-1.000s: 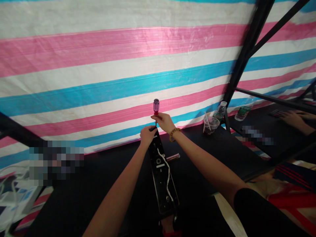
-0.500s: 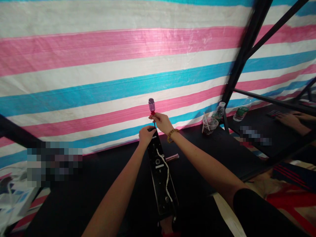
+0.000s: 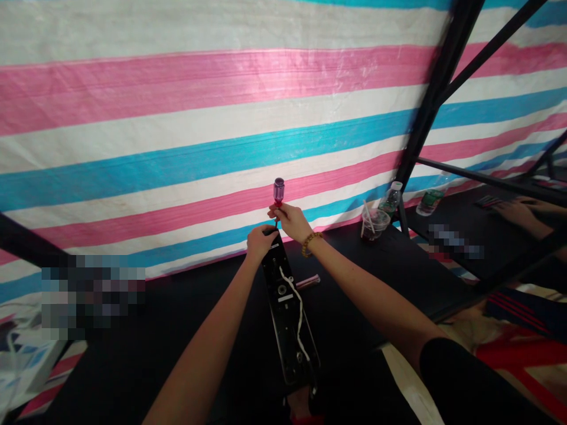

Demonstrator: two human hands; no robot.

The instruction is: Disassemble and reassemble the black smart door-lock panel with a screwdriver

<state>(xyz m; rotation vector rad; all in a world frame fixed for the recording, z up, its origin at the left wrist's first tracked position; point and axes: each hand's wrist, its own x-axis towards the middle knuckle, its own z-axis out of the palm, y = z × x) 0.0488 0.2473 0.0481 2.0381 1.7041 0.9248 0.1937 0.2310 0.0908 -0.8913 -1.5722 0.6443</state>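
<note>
A long black panel (image 3: pixel 287 321) with a white cable (image 3: pixel 301 319) along it lies lengthwise on the black table. My left hand (image 3: pixel 260 243) is closed on the panel's far end, thumb on its top face. Just to the right, my right hand (image 3: pixel 293 221) pinches a screwdriver (image 3: pixel 279 190) below its clear purple handle. The screwdriver stands nearly upright, its shaft pointing down at the panel's far end; the tip is hidden by my fingers. Beside the panel on the right lies a small pinkish object (image 3: pixel 308 282).
A plastic cup (image 3: pixel 375 224) with a straw and a bottle (image 3: pixel 391 199) stand at the table's back right, by a black metal frame (image 3: pixel 420 127). Another person's hands (image 3: pixel 520 212) rest on a neighbouring table. Striped sheeting (image 3: pixel 221 141) hangs behind.
The screwdriver's handle has tipped slightly to the right, from leaning left to nearly upright. Both hands keep their places at the panel's far end.
</note>
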